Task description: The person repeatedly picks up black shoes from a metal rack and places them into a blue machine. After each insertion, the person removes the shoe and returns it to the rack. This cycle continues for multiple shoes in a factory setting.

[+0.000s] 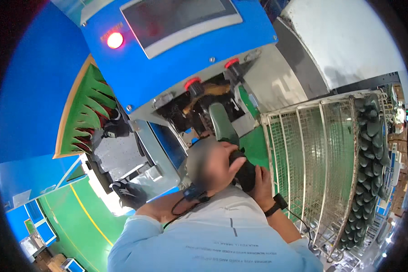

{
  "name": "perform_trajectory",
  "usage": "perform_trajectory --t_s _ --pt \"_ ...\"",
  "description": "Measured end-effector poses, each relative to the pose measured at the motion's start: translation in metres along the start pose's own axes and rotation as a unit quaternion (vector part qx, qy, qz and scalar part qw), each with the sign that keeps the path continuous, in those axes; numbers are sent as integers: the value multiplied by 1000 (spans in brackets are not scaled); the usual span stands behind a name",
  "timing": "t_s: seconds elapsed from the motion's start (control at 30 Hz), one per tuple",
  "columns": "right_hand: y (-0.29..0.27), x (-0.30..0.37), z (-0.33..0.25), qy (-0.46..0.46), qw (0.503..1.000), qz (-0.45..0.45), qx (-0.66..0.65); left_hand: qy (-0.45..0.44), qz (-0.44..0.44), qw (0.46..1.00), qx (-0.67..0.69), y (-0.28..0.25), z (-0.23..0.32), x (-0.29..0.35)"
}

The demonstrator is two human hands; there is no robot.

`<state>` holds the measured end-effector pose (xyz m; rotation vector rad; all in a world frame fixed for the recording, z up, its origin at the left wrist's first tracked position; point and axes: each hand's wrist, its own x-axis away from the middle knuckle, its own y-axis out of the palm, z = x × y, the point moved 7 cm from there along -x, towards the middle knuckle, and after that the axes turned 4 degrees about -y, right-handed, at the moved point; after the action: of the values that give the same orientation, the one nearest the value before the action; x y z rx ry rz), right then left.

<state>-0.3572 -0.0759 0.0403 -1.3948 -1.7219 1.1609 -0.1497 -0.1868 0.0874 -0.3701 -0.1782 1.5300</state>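
Close to my body, my left hand (224,162) and my right hand (261,186) both grip a black piece (244,173) that looks like a shoe upper. The thumb and fingers of the left hand lie over its near side, partly smeared by blur. The right fingers wrap its right edge. Just beyond the hands, a dark green foot-shaped form (222,121) juts out from the blue machine (177,68), below its two red-topped black knobs (193,86). The piece's far end is hidden.
A wire rack (303,154) stands at my right, with rows of dark shoe-shaped pieces (367,167) along its far side. On the machine's front are a screen (181,18) and a lit red lamp (115,40). Sneakers (128,194) and a grey shelf (118,154) are at the left.
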Motion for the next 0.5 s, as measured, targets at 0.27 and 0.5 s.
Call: perform_trajectory --t_s 0.27,0.5 --pt "-56 -38 -53 -156 951 -246 -107 -602 -169 612 485 8 -122 113" --pt "60 -158 -3 158 674 -136 -709 -339 -59 936 72 -57 -50 69"
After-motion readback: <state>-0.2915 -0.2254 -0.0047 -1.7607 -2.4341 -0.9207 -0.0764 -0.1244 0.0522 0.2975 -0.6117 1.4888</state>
